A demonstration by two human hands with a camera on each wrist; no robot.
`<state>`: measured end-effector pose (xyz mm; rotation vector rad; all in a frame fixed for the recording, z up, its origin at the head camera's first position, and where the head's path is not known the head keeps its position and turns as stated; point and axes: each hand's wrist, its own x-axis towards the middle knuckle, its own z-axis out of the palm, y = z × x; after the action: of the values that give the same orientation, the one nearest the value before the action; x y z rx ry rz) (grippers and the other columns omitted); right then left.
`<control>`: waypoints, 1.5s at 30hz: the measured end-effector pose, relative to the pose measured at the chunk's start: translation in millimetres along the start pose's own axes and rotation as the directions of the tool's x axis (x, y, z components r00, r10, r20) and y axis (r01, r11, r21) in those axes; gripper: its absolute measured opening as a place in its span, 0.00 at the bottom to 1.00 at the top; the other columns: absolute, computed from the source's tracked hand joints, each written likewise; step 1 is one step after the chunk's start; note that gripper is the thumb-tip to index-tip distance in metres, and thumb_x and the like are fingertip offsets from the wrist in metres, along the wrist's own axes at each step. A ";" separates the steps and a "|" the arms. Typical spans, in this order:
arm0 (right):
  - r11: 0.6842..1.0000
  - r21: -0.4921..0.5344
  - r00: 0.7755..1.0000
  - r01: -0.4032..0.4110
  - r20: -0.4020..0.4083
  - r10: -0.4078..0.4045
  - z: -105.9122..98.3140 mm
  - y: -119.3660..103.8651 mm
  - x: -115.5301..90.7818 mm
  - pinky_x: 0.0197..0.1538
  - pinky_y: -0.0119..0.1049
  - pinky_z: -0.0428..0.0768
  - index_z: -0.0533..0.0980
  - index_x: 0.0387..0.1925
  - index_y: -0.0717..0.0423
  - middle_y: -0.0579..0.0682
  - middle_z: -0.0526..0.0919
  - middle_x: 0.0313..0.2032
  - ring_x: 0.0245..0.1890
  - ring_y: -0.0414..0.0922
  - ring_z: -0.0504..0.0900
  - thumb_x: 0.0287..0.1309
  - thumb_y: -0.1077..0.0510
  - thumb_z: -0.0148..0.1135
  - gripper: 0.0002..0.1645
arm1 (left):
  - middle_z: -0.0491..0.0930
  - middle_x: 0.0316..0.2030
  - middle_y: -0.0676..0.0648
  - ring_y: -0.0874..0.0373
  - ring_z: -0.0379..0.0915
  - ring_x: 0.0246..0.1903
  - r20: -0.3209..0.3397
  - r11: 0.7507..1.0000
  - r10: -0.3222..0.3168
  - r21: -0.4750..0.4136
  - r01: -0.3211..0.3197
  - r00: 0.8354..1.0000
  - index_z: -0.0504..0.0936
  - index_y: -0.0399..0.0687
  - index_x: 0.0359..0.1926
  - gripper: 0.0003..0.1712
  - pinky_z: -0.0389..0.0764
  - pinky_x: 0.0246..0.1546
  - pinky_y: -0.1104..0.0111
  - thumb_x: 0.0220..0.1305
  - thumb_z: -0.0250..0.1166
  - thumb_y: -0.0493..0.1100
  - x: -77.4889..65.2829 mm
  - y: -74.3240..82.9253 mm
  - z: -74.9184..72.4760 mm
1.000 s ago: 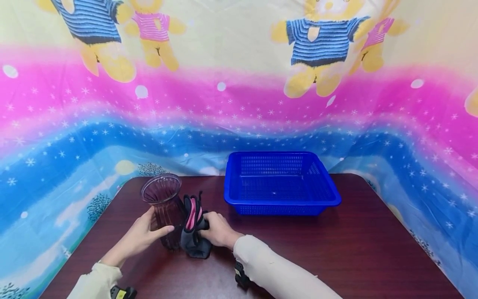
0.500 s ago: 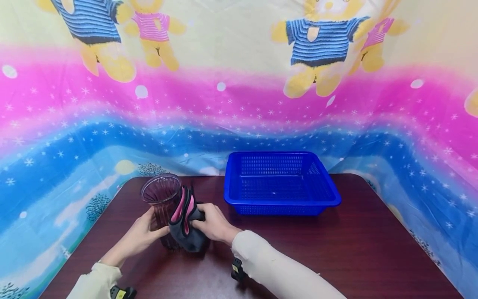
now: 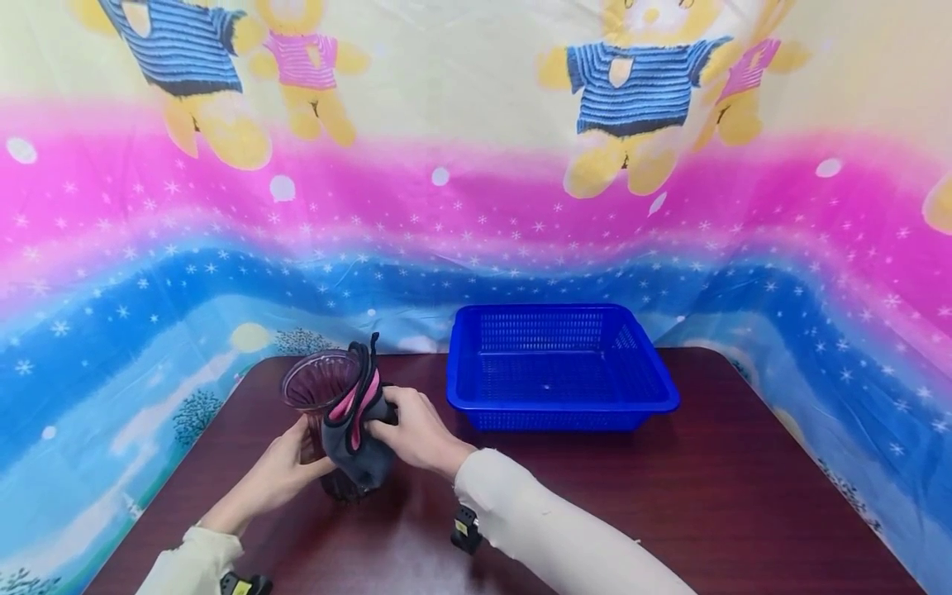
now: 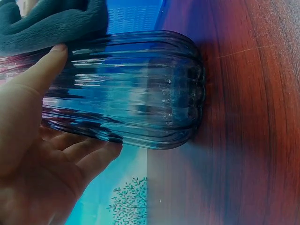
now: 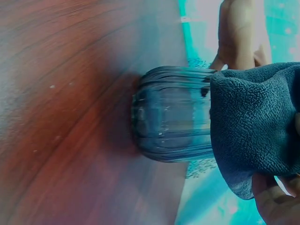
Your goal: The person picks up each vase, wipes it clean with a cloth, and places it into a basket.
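Bear-printed pink-and-blue fabric (image 3: 446, 207) hangs behind a dark reddish-brown wooden counter (image 3: 669, 504), where a ribbed, purplish, clear glass vase (image 4: 136, 89) stands. Left of the vase, the left hand (image 3: 278, 475) clasps its side; right of it, the right hand (image 3: 418, 430) pinches a grey, pink-lined plush cloth (image 5: 253, 122) against it. Beyond the vase, rightward, sits a blue plastic mesh basket (image 3: 550, 420).

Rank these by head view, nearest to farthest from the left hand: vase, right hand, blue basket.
1. Vase, in the grip of the left hand.
2. Right hand, right of the vase, holding the grey cloth.
3. Blue basket, farther right, toward the back.
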<state>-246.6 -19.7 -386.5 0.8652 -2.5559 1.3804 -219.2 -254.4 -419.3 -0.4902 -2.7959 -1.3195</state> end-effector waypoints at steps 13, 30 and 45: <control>0.993 -0.108 0.999 -0.040 0.011 0.042 -0.2 -8.9 6.2 0.37 0.23 0.77 0.84 0.38 0.52 0.44 0.88 0.34 0.33 0.32 0.79 0.60 0.56 0.71 0.06 | 0.75 0.63 0.30 0.36 0.77 0.61 -0.003 1.000 0.030 -0.004 -0.030 1.000 0.58 0.34 0.72 0.42 0.85 0.55 0.59 0.68 0.68 0.48 -1.2 -1.3 0.1; 0.979 -0.186 0.990 -0.079 0.099 0.098 9.3 15.3 0.0 0.32 0.24 0.74 0.83 0.35 0.55 0.43 0.84 0.28 0.27 0.34 0.75 0.59 0.58 0.71 0.06 | 0.71 0.65 0.24 0.33 0.75 0.62 -0.006 0.999 0.048 -0.014 -0.048 0.999 0.53 0.25 0.73 0.45 0.82 0.57 0.53 0.67 0.68 0.41 0.2 -4.4 2.8; 0.958 -0.254 0.978 -0.135 0.120 0.170 21.2 39.4 -18.7 0.30 0.26 0.71 0.81 0.31 0.52 0.41 0.80 0.24 0.25 0.34 0.73 0.57 0.57 0.73 0.06 | 0.70 0.65 0.24 0.32 0.75 0.62 -0.018 0.999 0.036 -0.013 -0.036 0.999 0.55 0.29 0.74 0.45 0.81 0.59 0.52 0.67 0.68 0.46 0.0 -2.5 4.6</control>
<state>-248.4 -11.9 -434.3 0.7610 -2.8766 1.0368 -219.4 -252.4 -424.1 -0.5233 -2.7519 -1.3301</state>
